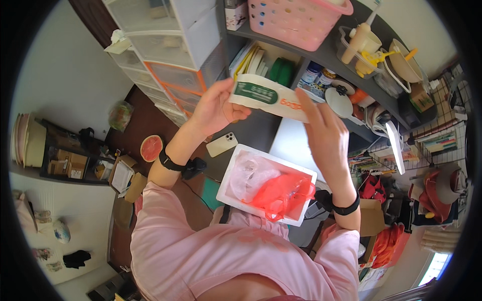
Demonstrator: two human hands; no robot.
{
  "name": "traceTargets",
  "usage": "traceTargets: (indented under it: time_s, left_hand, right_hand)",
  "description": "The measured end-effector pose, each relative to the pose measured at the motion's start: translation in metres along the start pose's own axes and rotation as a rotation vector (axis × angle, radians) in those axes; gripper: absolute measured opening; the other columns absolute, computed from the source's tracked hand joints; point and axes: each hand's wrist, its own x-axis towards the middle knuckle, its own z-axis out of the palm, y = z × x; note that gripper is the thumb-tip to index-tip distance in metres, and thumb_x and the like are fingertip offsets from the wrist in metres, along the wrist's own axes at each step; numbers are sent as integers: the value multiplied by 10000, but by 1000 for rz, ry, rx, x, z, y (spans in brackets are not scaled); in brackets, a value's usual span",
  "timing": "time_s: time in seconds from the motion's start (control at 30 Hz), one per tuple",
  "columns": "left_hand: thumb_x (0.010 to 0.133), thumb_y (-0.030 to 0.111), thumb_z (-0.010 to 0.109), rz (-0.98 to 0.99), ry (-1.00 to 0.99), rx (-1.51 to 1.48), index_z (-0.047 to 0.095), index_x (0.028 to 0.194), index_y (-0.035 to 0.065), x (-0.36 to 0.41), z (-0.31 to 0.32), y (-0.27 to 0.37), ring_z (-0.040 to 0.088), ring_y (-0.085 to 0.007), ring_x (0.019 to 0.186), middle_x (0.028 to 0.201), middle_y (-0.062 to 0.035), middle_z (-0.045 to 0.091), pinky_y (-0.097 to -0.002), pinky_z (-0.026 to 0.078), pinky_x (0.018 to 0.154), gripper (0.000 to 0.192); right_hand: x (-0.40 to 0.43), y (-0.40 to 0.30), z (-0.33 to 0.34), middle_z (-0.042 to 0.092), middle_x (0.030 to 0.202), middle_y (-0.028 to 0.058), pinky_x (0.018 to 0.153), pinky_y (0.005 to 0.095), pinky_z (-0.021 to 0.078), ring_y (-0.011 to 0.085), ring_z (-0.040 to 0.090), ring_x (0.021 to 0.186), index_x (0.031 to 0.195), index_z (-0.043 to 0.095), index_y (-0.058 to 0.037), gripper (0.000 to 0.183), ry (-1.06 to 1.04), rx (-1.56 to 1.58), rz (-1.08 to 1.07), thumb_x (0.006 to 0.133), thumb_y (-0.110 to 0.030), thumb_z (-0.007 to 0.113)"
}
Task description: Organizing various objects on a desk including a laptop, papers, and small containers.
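Note:
A long white printed packet (268, 96), with a green label and orange lettering, is held up between my two hands. My left hand (215, 109) pinches its left end with the thumb at the top corner. On the other side, my right hand (327, 137) grips the right end, fingers across the front face. Below the packet a white foam box (230, 165) stands at my lap. Inside it lie a pale translucent plastic bag (251, 177) and a red plastic bag (280, 192).
A white smartphone (222, 144) lies on the dark grey desk (252, 131) beside the box. Shelves ahead carry a pink perforated basket (297, 22) and several bottles and cups. Clear plastic drawers (162, 49) rise at left. A lit lamp (394, 147) is at right.

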Motion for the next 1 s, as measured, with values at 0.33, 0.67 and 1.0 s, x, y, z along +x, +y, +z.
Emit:
traceTargets:
  time_s: [0.33,0.67,1.0]
  left_hand:
    - [832,100,650,18,104,483,619,1074,-101,-84,11,8,657,-157,874,995,-129,678,-272,525,765,316]
    - [874,189,602,903,1152,666,628,967,-33,-237,-61,180,640,-156,771,888,-91,661,-326,521,680,241]
    - [909,159,606,961,1233,538,549,1112,-28,-91,-157,306,617,-209,978,1070,-106,627,-351,509,894,281]
  right_hand:
    - [18,-22,19,514,881,59,693,339,474,226,544,768,1263,581,-196,543,-209,235,-257,735,-80,641]
    - [0,-8,1,501,1252,127,951,449,404,336,482,1139,1230,565,-76,510,-371,252,-186,753,-176,717]
    - [-13,-7,4,517,1226,130,971,466,396,340,475,1152,1209,562,-64,497,-420,236,-135,749,-163,721]
